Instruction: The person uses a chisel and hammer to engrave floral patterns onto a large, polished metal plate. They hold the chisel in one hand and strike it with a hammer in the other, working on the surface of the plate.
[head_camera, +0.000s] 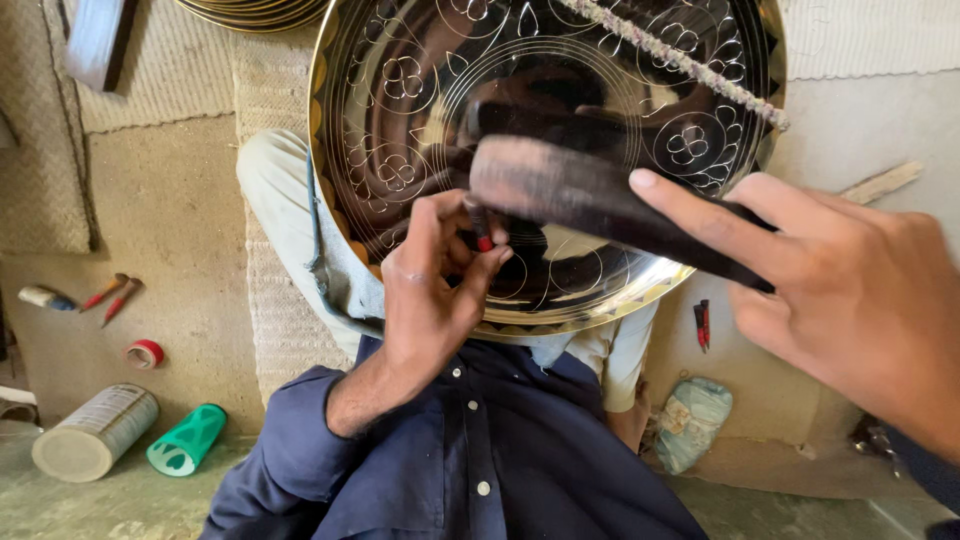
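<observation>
Floor workshop, engraved brass tray (400, 90) on the lap.
Left hand (432, 290) fingers pinch a red-tipped tool (481, 228); right hand (850, 290) grips a dark hammer (580, 195); grey can (95, 432) and green cone (187, 439) lie at the floor's left edge.

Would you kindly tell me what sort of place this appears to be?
Probably a metal-engraving workshop on the floor: a large engraved brass tray, a dark mallet in the right hand, and small tools lying on the ground.

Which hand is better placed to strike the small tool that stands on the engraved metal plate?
The right hand, probably. It holds the dark mallet just above the small tool. The left hand is busy: its fingers pinch that tool against the plate.
</observation>
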